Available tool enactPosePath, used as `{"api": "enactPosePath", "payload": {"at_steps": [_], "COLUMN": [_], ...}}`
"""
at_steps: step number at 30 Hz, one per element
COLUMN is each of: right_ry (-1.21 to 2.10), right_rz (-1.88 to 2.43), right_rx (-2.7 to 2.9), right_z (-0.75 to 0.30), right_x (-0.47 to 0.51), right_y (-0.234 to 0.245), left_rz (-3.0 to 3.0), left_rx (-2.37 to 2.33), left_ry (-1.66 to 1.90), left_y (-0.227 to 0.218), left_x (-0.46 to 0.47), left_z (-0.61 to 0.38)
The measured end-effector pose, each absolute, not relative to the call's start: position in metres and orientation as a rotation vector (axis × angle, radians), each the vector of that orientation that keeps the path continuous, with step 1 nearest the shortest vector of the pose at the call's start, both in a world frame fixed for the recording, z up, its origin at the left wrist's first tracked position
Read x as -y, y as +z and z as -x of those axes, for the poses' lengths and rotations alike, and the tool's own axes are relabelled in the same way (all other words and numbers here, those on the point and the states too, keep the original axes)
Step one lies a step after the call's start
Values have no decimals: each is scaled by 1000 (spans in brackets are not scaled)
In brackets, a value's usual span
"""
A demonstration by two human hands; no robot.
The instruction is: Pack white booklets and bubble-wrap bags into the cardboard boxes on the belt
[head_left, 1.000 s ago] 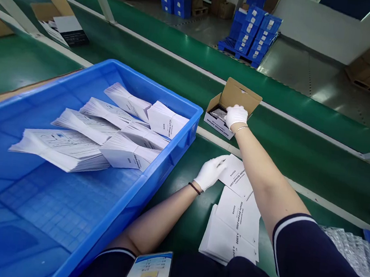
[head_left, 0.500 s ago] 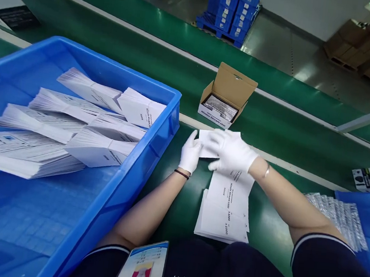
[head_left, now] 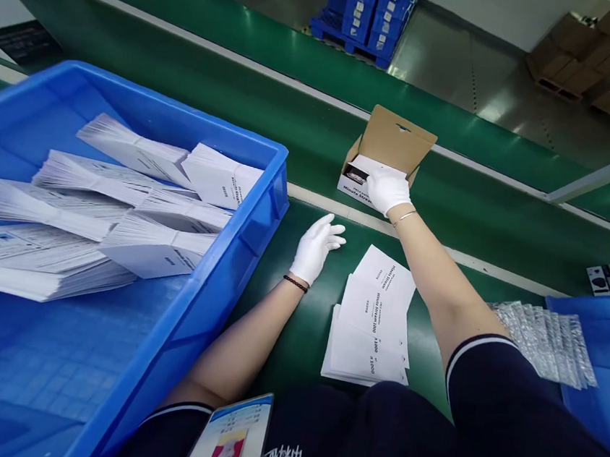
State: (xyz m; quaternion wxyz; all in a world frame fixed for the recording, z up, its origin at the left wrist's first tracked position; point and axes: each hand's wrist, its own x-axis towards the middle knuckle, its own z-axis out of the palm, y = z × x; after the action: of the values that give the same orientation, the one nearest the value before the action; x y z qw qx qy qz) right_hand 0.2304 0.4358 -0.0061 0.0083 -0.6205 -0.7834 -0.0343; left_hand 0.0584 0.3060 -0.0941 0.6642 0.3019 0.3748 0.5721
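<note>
Fingers of the right hand curled down together over the near edge of the small carton, pressing a white leaflet flat inside it; whether pinched or merely pressed, cannot tell. Carton far of the hands, on the green conveyor belt, brown lid flap upright at the back so the mouth stays clear for loading. Left hand gloved too, fingers spread and loose, holding nothing, hovering or resting lightly on the green bench just right of the blue crate. Just right of that hand, a fanned stack of leaflets, printed side up, staggered so that each top sheet peels off easily, within short reach of both hands. Inside the crate to the left, bundles of leaflets lying loose and overlapped, apparently bulk stock. Near right, silvery foil pouches overlapped in a row beside a second blue bin. Nearest the camera, an ID badge hanging at the chest. Far beyond the belt, stacked blue boxes on a pallet.
</note>
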Motion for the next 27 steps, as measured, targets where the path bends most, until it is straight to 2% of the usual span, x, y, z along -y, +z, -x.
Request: {"api": "enactPosePath", "payload": {"at_steps": [4, 8, 11, 17, 21, 27], "right_ry": [-118, -180, 124, 716, 863, 893], "right_rz": [1934, 1773, 1820, 2107, 2234, 2241], "right_rx": [2504, 2439, 2236, 1917, 1953, 1910], "right_z": [-246, -261, -281, -330, -326, -320], "right_x": [-426, -369, -304, -186, -148, -127], "right_y": [-17, -3, 4, -8, -13, -13], "left_rz": [-935, -1545, -1933, -2245, -2378, -2422], "left_rx": [-930, -1093, -1153, -1112, -1001, -995], "left_ry": [1236, 1141, 966, 573, 375, 327], "left_y": [-96, -93, -90, -84, -84, -89], "left_x": [-302, -293, -288, -282, -280, -278], "left_z": [-60, -63, -64, -64, -65, -66]}}
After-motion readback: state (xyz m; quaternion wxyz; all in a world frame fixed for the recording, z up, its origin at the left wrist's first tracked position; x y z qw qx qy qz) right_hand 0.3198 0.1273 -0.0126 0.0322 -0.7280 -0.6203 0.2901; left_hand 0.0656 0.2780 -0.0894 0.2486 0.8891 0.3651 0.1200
